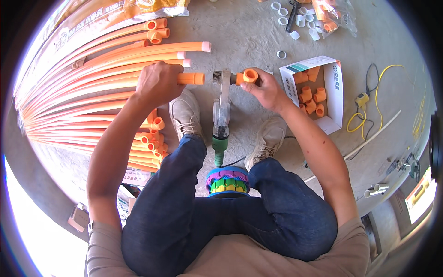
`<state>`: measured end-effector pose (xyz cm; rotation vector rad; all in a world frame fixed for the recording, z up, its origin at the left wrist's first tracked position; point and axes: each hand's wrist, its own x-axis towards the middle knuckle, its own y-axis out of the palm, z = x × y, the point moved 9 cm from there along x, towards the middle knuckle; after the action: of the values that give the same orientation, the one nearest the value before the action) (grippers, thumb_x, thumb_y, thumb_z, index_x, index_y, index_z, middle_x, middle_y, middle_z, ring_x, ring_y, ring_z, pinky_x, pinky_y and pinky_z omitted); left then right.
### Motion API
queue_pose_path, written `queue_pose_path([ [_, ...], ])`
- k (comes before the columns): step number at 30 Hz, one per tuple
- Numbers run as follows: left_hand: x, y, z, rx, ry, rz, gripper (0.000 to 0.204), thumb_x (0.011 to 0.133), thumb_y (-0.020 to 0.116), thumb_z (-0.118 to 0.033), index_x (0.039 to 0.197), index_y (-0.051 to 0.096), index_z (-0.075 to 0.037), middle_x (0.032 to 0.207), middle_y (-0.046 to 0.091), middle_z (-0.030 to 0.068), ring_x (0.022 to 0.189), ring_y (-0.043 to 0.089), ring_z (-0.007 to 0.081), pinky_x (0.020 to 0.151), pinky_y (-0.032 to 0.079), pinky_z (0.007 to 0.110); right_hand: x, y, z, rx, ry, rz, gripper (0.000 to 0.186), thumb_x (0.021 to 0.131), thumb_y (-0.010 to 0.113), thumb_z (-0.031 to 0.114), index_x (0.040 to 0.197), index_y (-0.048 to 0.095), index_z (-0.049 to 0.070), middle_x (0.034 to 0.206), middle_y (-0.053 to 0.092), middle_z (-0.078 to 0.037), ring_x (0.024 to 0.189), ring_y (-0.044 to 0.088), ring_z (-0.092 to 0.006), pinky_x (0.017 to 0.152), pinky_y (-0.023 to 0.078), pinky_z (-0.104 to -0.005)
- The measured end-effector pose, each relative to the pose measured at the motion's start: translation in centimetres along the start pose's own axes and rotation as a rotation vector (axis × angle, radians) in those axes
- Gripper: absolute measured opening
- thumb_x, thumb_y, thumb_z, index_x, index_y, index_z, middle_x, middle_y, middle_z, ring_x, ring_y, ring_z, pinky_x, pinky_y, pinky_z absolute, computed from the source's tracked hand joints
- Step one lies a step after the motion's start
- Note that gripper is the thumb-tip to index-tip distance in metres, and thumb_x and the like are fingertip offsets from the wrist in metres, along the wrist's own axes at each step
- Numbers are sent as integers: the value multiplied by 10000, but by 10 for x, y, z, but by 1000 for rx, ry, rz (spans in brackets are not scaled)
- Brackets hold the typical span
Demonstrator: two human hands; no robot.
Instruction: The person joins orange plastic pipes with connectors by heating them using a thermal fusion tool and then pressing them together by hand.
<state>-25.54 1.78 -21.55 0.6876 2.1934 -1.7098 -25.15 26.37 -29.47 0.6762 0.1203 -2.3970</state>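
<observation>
My left hand (pixel 156 81) is closed around an orange pipe (pixel 191 78), whose open end points right, just short of the metal plate of an upright pipe fusion tool (pixel 224 104) with a green handle (pixel 220 145). My right hand (pixel 266 90) grips an orange elbow fitting (pixel 250 75) against the dark die on the right side of that plate, with its other opening facing up. The tool stands between my shoes, behind a multicolored plastic stool (pixel 228 182) under me.
Many orange pipes (pixel 83 106), some with fittings, lie at left by a printed sack (pixel 101 18). An open box (pixel 332 104) of elbows sits at right, near yellow and black cords (pixel 379 106) and a white pipe (pixel 383 129). White rings (pixel 282 21) and a bag (pixel 332 16) lie at the top.
</observation>
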Motion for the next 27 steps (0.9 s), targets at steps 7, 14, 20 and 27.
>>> queue_pose_path([
  [7, -32, -42, -26, -90, 52, -66, 158, 737, 792, -169, 777, 674, -71, 683, 659, 178, 683, 675, 397, 635, 538, 482, -24, -21, 45, -553, -33, -180, 350, 937, 729, 251, 1173, 613, 19, 984, 719, -146, 882, 704, -240, 820, 543, -343],
  [14, -50, -76, -72, -63, 89, -115, 144, 752, 746, -194, 747, 652, -85, 658, 646, 144, 657, 686, 342, 598, 545, 465, -82, 14, 168, -211, -410, -14, 366, 930, 715, 223, 1196, 619, -8, 1010, 718, -143, 941, 704, -232, 871, 538, -356],
  [20, -51, -83, -79, -89, 93, -148, 176, 763, 761, -222, 761, 652, -83, 674, 651, 131, 664, 686, 346, 598, 544, 468, -86, 21, 156, -78, -263, 26, 428, 920, 686, 203, 1253, 583, -45, 1139, 657, -124, 1035, 617, -176, 936, 489, -329],
  [27, -52, -81, -82, -104, 96, -140, 175, 771, 762, -227, 772, 660, -85, 676, 659, 132, 667, 690, 344, 612, 551, 468, -83, 26, 158, -72, -350, -8, 398, 921, 722, 203, 1222, 603, -28, 1006, 704, -147, 934, 690, -215, 861, 528, -346],
])
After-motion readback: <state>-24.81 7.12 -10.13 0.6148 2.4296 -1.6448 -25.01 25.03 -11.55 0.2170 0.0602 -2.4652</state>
